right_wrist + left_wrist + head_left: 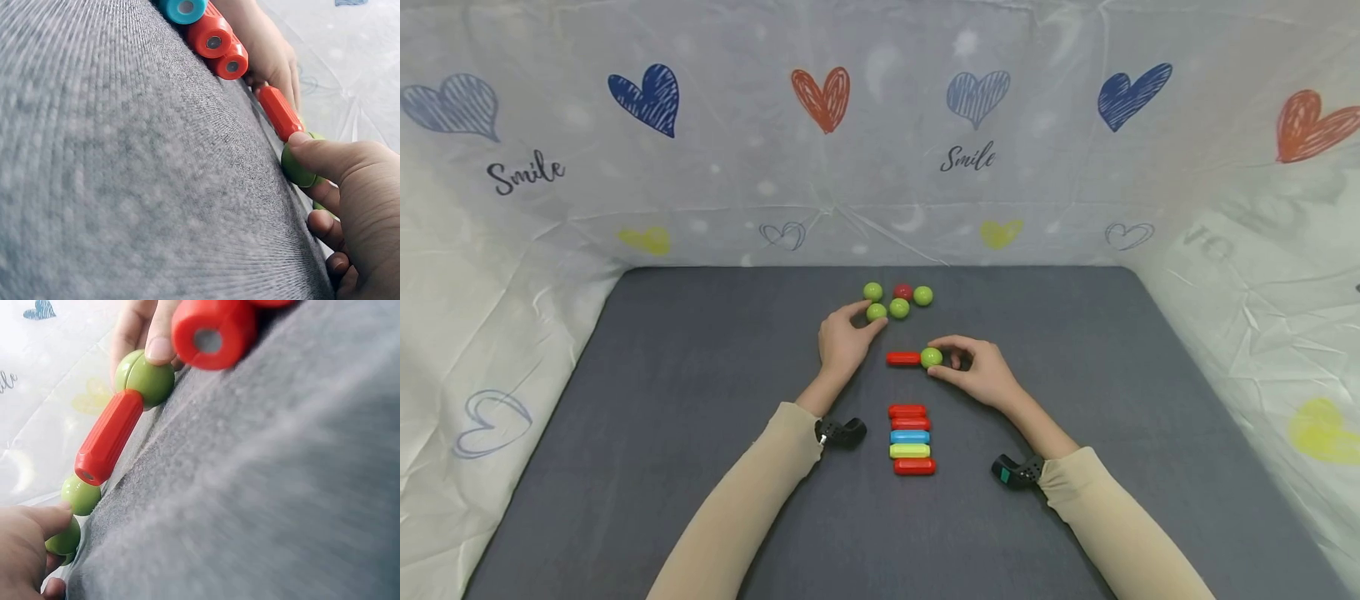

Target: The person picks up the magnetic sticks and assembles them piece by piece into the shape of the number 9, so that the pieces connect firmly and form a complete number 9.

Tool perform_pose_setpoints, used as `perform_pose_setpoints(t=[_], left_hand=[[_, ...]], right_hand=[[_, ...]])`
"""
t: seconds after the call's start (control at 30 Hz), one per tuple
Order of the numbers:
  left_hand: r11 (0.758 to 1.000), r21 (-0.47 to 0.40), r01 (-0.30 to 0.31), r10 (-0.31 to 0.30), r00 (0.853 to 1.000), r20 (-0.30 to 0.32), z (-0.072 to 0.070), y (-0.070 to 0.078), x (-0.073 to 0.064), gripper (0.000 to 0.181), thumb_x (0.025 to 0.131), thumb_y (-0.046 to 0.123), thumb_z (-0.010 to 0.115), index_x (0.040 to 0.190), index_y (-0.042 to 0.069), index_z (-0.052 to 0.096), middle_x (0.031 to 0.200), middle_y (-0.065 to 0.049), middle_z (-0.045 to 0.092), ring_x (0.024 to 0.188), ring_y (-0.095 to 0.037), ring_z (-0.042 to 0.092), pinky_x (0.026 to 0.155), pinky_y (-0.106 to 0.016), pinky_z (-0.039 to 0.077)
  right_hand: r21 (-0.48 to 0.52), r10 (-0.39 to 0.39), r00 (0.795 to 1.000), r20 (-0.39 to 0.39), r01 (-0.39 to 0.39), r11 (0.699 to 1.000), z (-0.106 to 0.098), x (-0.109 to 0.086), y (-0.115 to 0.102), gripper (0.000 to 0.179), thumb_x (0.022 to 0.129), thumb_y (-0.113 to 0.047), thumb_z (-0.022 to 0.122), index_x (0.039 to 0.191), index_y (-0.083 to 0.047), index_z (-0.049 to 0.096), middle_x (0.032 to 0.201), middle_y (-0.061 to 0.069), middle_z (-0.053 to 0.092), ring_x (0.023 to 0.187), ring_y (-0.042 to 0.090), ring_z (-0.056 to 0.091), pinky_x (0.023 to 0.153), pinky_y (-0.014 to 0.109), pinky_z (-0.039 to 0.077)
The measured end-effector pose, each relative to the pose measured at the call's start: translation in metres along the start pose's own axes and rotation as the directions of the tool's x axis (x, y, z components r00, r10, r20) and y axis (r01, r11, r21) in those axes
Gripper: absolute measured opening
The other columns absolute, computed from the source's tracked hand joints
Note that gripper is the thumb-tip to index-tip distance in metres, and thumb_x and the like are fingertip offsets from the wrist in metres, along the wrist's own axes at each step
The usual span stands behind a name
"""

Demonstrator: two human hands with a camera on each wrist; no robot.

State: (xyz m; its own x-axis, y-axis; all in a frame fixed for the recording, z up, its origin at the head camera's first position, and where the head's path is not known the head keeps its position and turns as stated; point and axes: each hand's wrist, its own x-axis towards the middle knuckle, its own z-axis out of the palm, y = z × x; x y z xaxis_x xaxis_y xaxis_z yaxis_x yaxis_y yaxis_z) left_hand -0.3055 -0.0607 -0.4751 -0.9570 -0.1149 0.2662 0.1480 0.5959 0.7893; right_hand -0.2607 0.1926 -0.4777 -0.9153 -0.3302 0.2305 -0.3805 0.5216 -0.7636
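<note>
My right hand (977,371) pinches a green ball (931,357) between thumb and fingers. A red magnetic rod (903,358) meets that ball end to end and points left, as the left wrist view also shows with the rod (109,439) against the ball (145,378). Farther back, my left hand (844,337) has thumb and fingers around another green ball (876,312) at the front left of a small cluster. Beside it in the cluster are more green balls (899,308) and one dark red ball (903,292).
Nearer to me, several rods lie stacked in a column: red ones (914,467), a yellow-green one (910,451) and a blue one (910,437). They rest on a dark grey cloth table (700,367). A white curtain with printed hearts (880,167) hangs behind and along the sides.
</note>
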Motion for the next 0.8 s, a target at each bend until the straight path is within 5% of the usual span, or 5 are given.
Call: perform_pose_setpoints(t=[0.1,0.2,0.33,0.47,0.8], left_hand=[[0.999,-0.015,-0.034,0.034,0.999,0.011,-0.003,-0.002,-0.005,0.046,0.091,0.034,0.086,0.131,0.012,0.078,0.128,-0.01,0.076,0.107,-0.028,0.073,0.096,-0.045,0.056],[0.998,-0.032,-0.062,0.063,0.998,0.033,-0.008,-0.004,-0.011,0.047,0.091,0.033,0.087,0.131,0.011,0.077,0.12,-0.009,0.079,0.075,-0.023,0.066,0.073,-0.037,0.053],[0.995,-0.049,-0.086,0.089,0.993,0.073,-0.016,-0.007,-0.02,0.047,0.091,0.032,0.087,0.132,0.011,0.077,0.085,-0.008,0.076,0.052,-0.014,0.045,0.055,-0.029,0.036],[0.994,-0.062,-0.094,0.101,0.987,0.122,-0.024,-0.008,-0.027,0.046,0.091,0.032,0.087,0.132,0.012,0.077,0.063,-0.004,0.06,0.052,-0.011,0.043,0.053,-0.026,0.034],[0.993,-0.044,-0.108,0.116,0.966,0.233,-0.034,-0.011,-0.032,0.046,0.092,0.03,0.087,0.133,0.015,0.076,0.069,-0.003,0.06,0.059,-0.015,0.049,0.057,-0.028,0.038]], right_hand=[[-0.003,-0.005,1.0,-0.004,0.005,1.0,0.0,0.0,0.0,0.034,0.091,-0.024,0.088,0.123,-0.019,0.078,0.075,-0.001,0.057,0.067,0.016,0.05,0.061,0.027,0.036],[-0.005,-0.008,1.0,-0.006,0.008,1.0,0.0,0.0,-0.001,0.034,0.091,-0.024,0.088,0.123,-0.019,0.079,0.075,-0.001,0.057,0.067,0.015,0.05,0.06,0.028,0.035],[-0.014,-0.008,1.0,-0.004,0.008,1.0,0.0,0.001,-0.001,0.033,0.091,-0.025,0.087,0.123,-0.019,0.079,0.075,-0.002,0.057,0.066,0.015,0.049,0.06,0.028,0.035],[-0.022,-0.008,1.0,-0.005,0.008,1.0,-0.001,0.001,-0.001,0.033,0.092,-0.023,0.087,0.123,-0.018,0.079,0.075,-0.001,0.057,0.065,0.016,0.049,0.06,0.028,0.036],[-0.029,-0.009,0.999,-0.038,0.008,1.0,-0.002,0.0,-0.002,0.034,0.093,-0.021,0.085,0.125,-0.013,0.077,0.076,-0.002,0.06,0.068,0.014,0.053,0.063,0.026,0.039]])
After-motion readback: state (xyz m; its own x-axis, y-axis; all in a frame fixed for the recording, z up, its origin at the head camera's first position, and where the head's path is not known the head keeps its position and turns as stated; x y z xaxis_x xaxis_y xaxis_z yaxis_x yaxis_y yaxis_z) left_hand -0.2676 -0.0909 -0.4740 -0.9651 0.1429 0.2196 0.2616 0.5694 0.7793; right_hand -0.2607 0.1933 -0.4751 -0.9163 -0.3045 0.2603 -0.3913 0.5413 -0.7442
